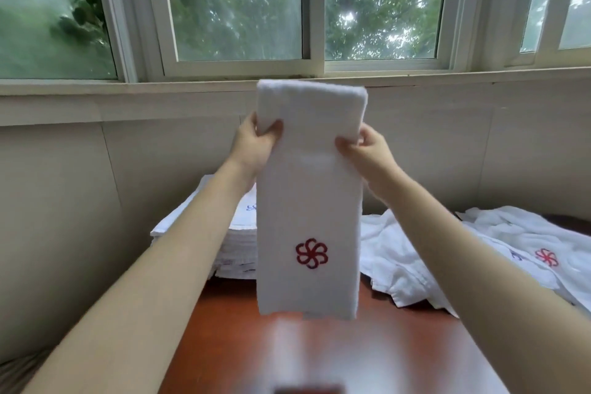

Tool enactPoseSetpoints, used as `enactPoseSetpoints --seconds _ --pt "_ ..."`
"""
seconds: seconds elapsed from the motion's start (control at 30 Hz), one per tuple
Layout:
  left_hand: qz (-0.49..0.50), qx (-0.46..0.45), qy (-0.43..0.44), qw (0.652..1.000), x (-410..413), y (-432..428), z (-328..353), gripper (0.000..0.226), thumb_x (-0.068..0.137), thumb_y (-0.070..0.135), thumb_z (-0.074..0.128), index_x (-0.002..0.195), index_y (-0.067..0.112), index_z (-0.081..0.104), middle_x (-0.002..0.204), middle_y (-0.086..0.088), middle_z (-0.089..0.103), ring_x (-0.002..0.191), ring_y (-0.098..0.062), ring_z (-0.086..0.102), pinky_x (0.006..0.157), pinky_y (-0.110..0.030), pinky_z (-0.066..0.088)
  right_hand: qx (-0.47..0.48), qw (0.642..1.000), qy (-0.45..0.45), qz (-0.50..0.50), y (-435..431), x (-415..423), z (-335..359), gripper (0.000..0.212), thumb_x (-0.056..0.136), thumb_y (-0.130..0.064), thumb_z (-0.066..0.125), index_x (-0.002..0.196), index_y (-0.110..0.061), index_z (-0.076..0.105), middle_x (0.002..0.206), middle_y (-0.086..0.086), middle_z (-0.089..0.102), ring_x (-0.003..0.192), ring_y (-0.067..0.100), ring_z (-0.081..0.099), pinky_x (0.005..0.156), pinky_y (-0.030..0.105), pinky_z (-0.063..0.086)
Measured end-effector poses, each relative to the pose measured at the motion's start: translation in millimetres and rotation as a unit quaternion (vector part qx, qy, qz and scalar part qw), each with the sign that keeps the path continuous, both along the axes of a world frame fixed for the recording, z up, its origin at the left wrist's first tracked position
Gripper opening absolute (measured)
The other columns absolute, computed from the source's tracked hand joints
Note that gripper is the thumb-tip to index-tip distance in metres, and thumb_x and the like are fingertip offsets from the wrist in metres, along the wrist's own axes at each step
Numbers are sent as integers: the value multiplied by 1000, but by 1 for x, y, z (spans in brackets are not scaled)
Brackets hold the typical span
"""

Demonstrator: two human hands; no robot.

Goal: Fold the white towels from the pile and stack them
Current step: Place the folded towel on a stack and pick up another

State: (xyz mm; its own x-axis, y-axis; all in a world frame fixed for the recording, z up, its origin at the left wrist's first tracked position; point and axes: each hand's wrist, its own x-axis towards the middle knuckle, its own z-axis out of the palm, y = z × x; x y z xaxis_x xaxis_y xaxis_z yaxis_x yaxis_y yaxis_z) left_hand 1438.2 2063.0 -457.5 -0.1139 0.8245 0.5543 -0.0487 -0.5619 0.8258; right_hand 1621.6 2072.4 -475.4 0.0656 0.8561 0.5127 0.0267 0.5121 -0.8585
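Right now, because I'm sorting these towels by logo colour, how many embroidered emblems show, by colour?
Red emblems: 2 (held towel, loose pile)
Blue emblems: 2, both partly hidden (folded stack, loose pile)
Total: 4

towel [308,201]: white, folded lengthwise, held up above the table [287,345], red emblem [311,253] facing camera
left hand [257,145]: pinches left edge
right hand [364,150]: pinches right edge
stack [236,243]: folded, behind-left
pile [447,253]: crumpled, right
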Motion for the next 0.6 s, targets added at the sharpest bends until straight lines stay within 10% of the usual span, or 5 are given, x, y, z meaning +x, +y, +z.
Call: enactPoseSetpoints --seconds 0.37,0.6 --pt "54 -25 32 998 20 201 14 13 93 12 58 104 12 51 95 -8 59 88 -21 57 80 -38 51 -19 995 -8 -102 197 7 3 12 93 -16 55 86 -9 61 79 9 56 72 19 52 62 32 43" --pt "97 -295 255 916 5 329 -147 50 98 24 50 137 -4 38 112 -13 58 82 -22 59 64 -19 48 -269 962 -51 4 308 1 -167 23 92 -12 57 102 8 60 85 20 58 70 25 52 65 34 39"
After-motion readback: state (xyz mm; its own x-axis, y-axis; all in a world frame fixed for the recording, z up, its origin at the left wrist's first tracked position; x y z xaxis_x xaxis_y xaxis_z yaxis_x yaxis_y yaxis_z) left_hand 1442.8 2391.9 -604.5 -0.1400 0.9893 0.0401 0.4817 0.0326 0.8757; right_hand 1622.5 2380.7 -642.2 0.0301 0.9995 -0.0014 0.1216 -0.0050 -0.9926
